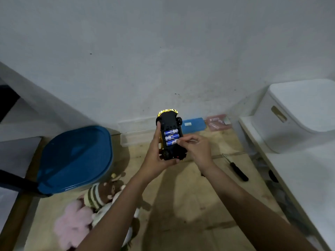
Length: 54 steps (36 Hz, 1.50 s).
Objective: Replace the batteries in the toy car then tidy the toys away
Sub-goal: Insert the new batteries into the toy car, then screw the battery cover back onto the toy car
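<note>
- Toy car (169, 134) was held upside down above the floor, between both hands; black matte plastic underside up, glossy yellow body showing at far end & along left edge.
- Battery bay was open: three cylindrical batteries (171, 137) lay side by side across the chassis, blue & silver wrappers, shiny.
- Left hand (158, 156): grip wrapped round the car's near end & left side, thumb stretched up along the left edge, palm under the rear.
- Right hand (196, 148): grip pinched together, fingertips (179, 141) touching the right end of the nearest battery; whether it pinched anything small, cannot tell.
- Black rubbery wheels were visible at far right & near left corners.
- Screwdriver (236, 168), slim metal shaft w/ black handle, lay on the floor (190, 196) to the right, apart from the hands; floor was pale wood-look, scuffed.
- Blue plastic bin lid (76, 158), rounded corners, smooth, at left.
- Plush toys (90, 211) in a heap near left: fuzzy pink one, brown one w/ striped knit body.
- White plastic storage box (297, 115) w/ slot handle sat on a white shelf at right.
- Flat blue case (194, 125) & pinkish clear box (218, 122) against the wall.
</note>
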Each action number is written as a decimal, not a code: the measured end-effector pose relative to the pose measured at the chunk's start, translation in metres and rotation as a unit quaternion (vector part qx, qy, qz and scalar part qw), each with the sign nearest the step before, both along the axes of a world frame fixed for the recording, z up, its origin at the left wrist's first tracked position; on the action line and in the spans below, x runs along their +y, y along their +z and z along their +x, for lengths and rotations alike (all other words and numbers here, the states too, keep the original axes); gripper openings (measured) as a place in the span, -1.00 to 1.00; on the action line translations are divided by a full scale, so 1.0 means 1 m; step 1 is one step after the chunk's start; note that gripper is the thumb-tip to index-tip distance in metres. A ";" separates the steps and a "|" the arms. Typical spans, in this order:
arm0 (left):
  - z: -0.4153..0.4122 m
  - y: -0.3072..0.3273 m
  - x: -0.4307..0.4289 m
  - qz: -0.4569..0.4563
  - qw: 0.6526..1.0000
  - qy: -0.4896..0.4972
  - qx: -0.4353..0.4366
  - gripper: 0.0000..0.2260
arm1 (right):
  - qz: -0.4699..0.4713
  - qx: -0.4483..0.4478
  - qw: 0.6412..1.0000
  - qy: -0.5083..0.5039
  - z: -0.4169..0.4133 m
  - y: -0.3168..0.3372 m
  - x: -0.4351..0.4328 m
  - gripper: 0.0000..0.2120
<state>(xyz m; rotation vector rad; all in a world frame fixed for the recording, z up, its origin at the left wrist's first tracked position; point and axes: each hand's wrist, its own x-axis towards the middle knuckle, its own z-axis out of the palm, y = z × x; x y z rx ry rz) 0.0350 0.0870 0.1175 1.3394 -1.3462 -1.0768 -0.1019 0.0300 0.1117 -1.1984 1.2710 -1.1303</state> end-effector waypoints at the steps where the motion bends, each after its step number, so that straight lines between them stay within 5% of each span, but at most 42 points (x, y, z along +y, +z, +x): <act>1: -0.004 -0.007 0.002 0.010 1.000 -0.003 0.000 0.07 | 0.013 0.003 1.000 0.012 -0.007 -0.007 0.003 -0.84; 8: -0.019 -0.047 0.020 0.065 0.998 -0.010 -0.005 0.07 | 0.058 0.169 0.984 -0.007 -0.081 -0.054 0.020 -0.90; 14: -0.018 -0.060 0.029 0.076 0.997 -0.003 -0.003 0.06 | 0.118 0.355 0.925 0.061 -0.118 -0.083 0.026 -0.49; 20: -0.010 -0.071 0.038 0.088 0.996 -0.002 -0.006 0.06 | 0.090 0.404 0.906 0.091 -0.119 -0.095 0.021 -0.47; 36: 0.007 -0.067 0.045 0.074 0.996 0.038 0.014 0.05 | 0.140 0.200 0.970 0.000 -0.117 -0.093 0.027 -0.81; 48: 0.026 -0.049 0.039 0.110 0.993 -0.027 0.021 0.12 | 0.077 0.018 0.993 0.085 -0.064 -0.013 0.002 -0.83; 54: 0.031 -0.035 0.037 0.099 0.993 -0.061 0.014 0.12 | 0.022 0.025 0.988 0.149 -0.021 0.022 0.004 -0.84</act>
